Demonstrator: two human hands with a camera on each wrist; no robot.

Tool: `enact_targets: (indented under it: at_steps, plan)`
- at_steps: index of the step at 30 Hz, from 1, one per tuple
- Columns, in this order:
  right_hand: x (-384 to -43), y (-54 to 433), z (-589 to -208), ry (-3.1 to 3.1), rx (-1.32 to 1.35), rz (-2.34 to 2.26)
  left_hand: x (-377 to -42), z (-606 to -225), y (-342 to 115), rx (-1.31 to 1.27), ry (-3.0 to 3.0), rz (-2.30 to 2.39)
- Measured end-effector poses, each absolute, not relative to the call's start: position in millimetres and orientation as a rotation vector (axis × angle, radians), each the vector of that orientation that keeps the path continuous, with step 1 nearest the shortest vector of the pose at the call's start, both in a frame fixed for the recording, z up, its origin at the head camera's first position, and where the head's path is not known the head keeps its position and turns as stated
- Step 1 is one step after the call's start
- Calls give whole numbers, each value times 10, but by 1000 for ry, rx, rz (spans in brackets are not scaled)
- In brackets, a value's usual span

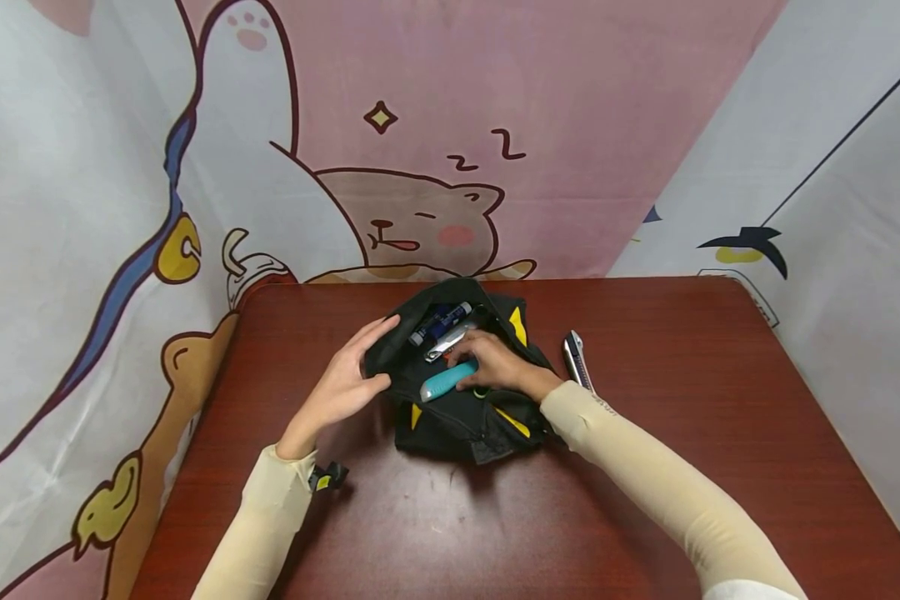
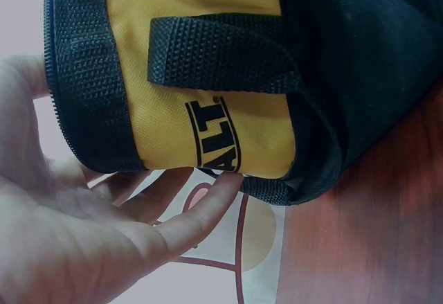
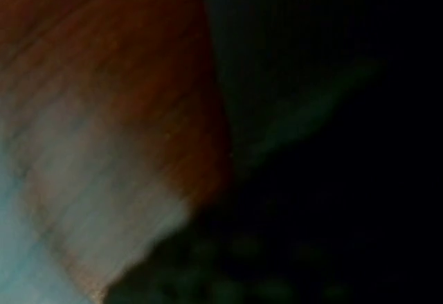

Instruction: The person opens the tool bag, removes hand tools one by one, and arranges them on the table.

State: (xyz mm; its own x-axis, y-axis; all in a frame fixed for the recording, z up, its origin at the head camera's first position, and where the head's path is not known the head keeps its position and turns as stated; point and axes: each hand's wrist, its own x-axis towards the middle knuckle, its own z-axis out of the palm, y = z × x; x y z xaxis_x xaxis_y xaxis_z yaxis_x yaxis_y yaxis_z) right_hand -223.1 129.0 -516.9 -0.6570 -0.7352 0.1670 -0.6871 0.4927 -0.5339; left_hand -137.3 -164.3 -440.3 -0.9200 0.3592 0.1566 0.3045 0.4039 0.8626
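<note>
Red-brown table (image 1: 705,392) below cartoon backdrop (image 1: 570,92), right grip (image 1: 492,358) around turquoise handle (image 1: 444,382), left grip (image 1: 341,385) apart

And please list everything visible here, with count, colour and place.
bag: 1, black and yellow, on table
handled tool: 1, turquoise, bag opening
tube: at least 1, dark blue, inside bag
metal tool: 1, silver, inside bag
utility knife: 1, silver and black, right of bag
table: 1, reddish brown, under bag
cartoon backdrop: count unclear, multicoloured, behind table
wrist device: 1, black, left cuff
sleeves: 2, cream, forearms
left hand: 1, bare, touching bag
right hand: 1, bare, holding handled tool
</note>
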Motion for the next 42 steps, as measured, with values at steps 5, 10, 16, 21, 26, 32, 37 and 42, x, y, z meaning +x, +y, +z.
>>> enact_targets:
  at_steps: [5,10,16,21,26,32,37,42]
  plan:
    - [-2229,1294,-5159,2631,-1251,-858,-1374,-4398,-1642,608,2589,1566]
    - [-2216,1295,-5131,2642,-1249,-855,-1377,-4412,-1649,599,2582,1569]
    - [-2189,1306,-5051,2650,-1173,-874,-1379,-4418,-1653,600,2591,1562]
    - [-2166,1330,-4969,2673,-1099,-911,-1386,-4417,-1644,611,2592,1554]
    - [-2126,1365,-4917,2681,-1086,-998,-1378,-4409,-1642,606,2567,1566]
    - [-2043,1410,-4820,2615,-1069,-1182,-1374,-4410,-1629,608,2534,1590]
    - [-1975,1428,-4693,2583,-1052,-1286,-1370,-4403,-1621,613,2538,1585]
    - [-1908,1437,-4566,2551,-1007,-1395,-1374,-4412,-1619,620,2559,1574]
